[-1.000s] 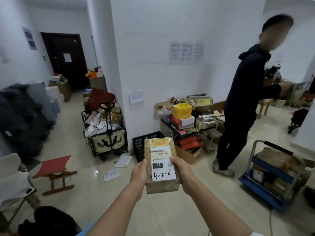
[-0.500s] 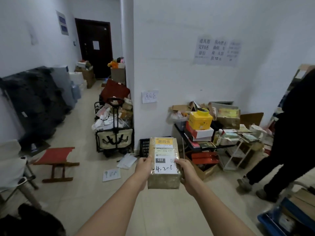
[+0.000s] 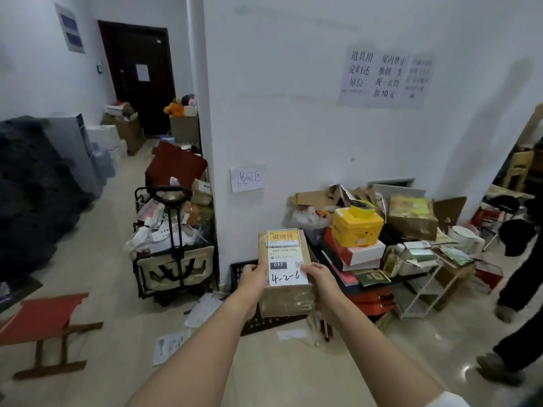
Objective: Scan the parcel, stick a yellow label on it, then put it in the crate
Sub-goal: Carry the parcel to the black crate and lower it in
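A brown cardboard parcel (image 3: pixel 286 299) is held out in front of me at arm's length. My left hand (image 3: pixel 252 279) grips its left side and my right hand (image 3: pixel 320 282) grips its right side. On its top face sit a yellow label (image 3: pixel 282 237) and below it a white shipping label with "4-2-6" handwritten. A black plastic crate (image 3: pixel 239 273) stands on the floor against the white wall, directly beneath and behind the parcel, mostly hidden by it and my hands.
A folding cart (image 3: pixel 173 257) full of parcels stands left of the crate. A pile of boxes, among them a yellow one (image 3: pixel 357 227), lies to the right. A red stool (image 3: pixel 44 321) is at the left, loose papers (image 3: pixel 202 311) on the floor, a person's legs (image 3: pixel 517 289) at the right.
I have moved closer to the wall and turned left. The crate and box pile loom larger, and the parcel now hangs right over the crate. Both hands keep their grip.
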A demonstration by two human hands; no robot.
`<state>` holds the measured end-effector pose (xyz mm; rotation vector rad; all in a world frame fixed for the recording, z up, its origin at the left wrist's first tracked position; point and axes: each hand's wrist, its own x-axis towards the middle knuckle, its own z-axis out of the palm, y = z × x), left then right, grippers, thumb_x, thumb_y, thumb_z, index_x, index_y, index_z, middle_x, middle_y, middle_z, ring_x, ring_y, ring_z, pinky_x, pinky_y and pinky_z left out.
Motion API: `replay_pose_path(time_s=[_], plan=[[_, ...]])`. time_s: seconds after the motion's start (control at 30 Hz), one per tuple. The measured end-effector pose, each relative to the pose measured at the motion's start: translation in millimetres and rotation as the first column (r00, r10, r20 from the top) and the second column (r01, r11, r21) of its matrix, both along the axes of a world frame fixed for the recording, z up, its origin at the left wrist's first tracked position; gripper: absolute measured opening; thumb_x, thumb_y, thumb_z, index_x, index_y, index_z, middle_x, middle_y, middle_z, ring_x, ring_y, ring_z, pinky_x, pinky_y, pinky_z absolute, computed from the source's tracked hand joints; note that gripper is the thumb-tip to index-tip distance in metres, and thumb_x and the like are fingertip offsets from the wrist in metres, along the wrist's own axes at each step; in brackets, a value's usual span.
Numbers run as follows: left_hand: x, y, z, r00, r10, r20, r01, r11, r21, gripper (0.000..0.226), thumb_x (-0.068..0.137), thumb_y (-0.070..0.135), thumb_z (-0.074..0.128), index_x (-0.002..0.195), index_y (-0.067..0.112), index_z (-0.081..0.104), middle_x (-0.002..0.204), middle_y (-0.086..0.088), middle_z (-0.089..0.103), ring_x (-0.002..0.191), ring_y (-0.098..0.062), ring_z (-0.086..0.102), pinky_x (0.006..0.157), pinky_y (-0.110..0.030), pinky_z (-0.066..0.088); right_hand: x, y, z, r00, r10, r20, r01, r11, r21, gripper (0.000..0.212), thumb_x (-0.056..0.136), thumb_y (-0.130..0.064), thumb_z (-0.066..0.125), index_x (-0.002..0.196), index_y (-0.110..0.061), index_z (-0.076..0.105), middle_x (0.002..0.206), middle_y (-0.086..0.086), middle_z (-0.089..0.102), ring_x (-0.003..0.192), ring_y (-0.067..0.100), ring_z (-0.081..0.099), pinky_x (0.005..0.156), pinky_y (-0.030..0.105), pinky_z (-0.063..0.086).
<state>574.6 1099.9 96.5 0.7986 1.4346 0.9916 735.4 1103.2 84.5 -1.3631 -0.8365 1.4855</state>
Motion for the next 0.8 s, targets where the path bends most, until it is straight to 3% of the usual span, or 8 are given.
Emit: replay_pose_path(time_s=[0.13,0.23,0.4,0.5,0.57,0.67,0.8], plan=[[-12,89,12,0.999,-0.051,-0.015,0.050,0.999,-0.008,0.048,0.095,0.046,0.040,0.127,0.011,0.048,0.107,-0.005,0.072,0.093,-0.018,0.066,0.061,-0.029,0.043,-10,85,4,1.000,-0.022,0.018,0.022,1.000,-0.004,0.045,0.077,-0.033,0.067,0.118,-0.019,0.054,0.110,0.012,0.071,0.097,0.033,0.071,0.087,0.053,0.056],[-20,147,11,0.997,-0.063,-0.036,0.063,0.998,-0.018,0.051,0.094,0.047,0.040,0.129,0.012,0.051,0.108,-0.005,0.073,0.097,-0.019,0.067,0.062,-0.029,0.045,-17,140,9,0.999,-0.037,0.026,0.037,0.999,-0.017,0.037,0.076,-0.034,0.066,0.110,-0.022,0.058,0.108,0.009,0.072,0.098,0.031,0.069,0.085,0.049,0.057],[-33,224,8,0.999,-0.029,-0.015,0.028,0.998,-0.048,0.043,0.096,0.044,0.040,0.123,0.013,0.053,0.101,-0.005,0.074,0.084,-0.016,0.068,0.058,-0.029,0.047,-31,221,9,0.999,0.033,0.033,-0.032,0.998,-0.051,0.047,0.074,-0.039,0.064,0.117,-0.021,0.060,0.110,0.007,0.073,0.095,0.027,0.071,0.060,0.030,0.055],[-40,273,-8,0.999,0.007,-0.052,-0.011,0.997,-0.072,0.045,0.093,0.045,0.044,0.124,0.013,0.052,0.114,-0.007,0.071,0.099,-0.021,0.064,0.075,-0.035,0.047,-38,273,-1,0.998,0.058,0.030,-0.055,0.995,-0.083,0.039,0.080,-0.031,0.061,0.117,-0.018,0.057,0.110,0.010,0.070,0.090,0.026,0.069,0.060,0.030,0.053],[-43,309,-23,0.998,0.031,-0.047,-0.035,0.995,-0.096,0.042,0.092,0.042,0.048,0.122,0.012,0.050,0.116,-0.009,0.070,0.101,-0.024,0.065,0.082,-0.039,0.050,-39,312,-11,0.996,0.084,0.038,-0.080,0.991,-0.110,0.047,0.075,-0.030,0.061,0.119,-0.016,0.057,0.109,0.012,0.072,0.092,0.029,0.070,0.062,0.032,0.055],[-40,362,-37,0.997,0.061,-0.043,-0.066,0.990,-0.126,0.033,0.095,0.032,0.050,0.119,0.009,0.051,0.106,-0.011,0.074,0.084,-0.021,0.069,0.061,-0.032,0.050,-38,375,-30,0.987,0.150,0.059,-0.139,0.979,-0.150,0.052,0.073,-0.025,0.058,0.122,-0.011,0.056,0.109,0.014,0.073,0.092,0.027,0.070,0.062,0.029,0.053],[-35,442,-55,0.990,0.138,-0.032,-0.141,0.976,-0.168,0.033,0.095,0.028,0.050,0.120,0.007,0.047,0.100,-0.012,0.072,0.079,-0.021,0.069,0.055,-0.030,0.048,-35,464,-51,0.972,0.219,0.090,-0.199,0.962,-0.186,0.042,0.084,-0.016,0.052,0.124,-0.007,0.051,0.112,0.016,0.070,0.085,0.023,0.067,0.056,0.027,0.048]])
